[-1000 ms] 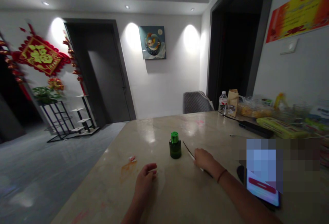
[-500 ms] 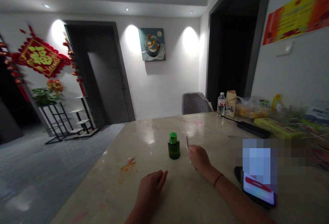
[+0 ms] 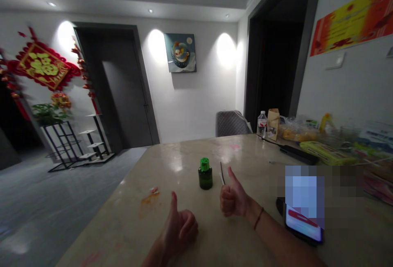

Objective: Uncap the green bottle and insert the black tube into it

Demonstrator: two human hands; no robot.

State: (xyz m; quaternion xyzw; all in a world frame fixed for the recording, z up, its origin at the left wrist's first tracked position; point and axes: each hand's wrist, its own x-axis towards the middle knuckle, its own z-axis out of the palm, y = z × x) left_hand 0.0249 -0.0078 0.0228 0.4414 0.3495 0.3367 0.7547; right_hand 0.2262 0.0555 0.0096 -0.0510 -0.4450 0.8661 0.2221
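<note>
A dark green bottle with a bright green cap (image 3: 205,173) stands upright on the table between my hands. To its right lies a thin dark and white stick (image 3: 222,173), partly hidden behind my right hand (image 3: 233,197). That hand has its fingers curled into a fist and the thumb pointing up; nothing shows in it. My left hand (image 3: 180,224), nearer and left of the bottle, has curled fingers and a raised thumb too, with nothing visible inside.
A phone (image 3: 303,222), partly blurred out, lies at the right. Beyond are a black case (image 3: 298,155), a yellow-green pack (image 3: 327,153), a water bottle (image 3: 262,124) and a paper bag (image 3: 273,124). An orange stain (image 3: 149,202) marks the tabletop (image 3: 129,234) at left.
Both hands have turned and their thumbs now point up. My right hand has let go of the stick, which stays on the table. The view has shifted slightly.
</note>
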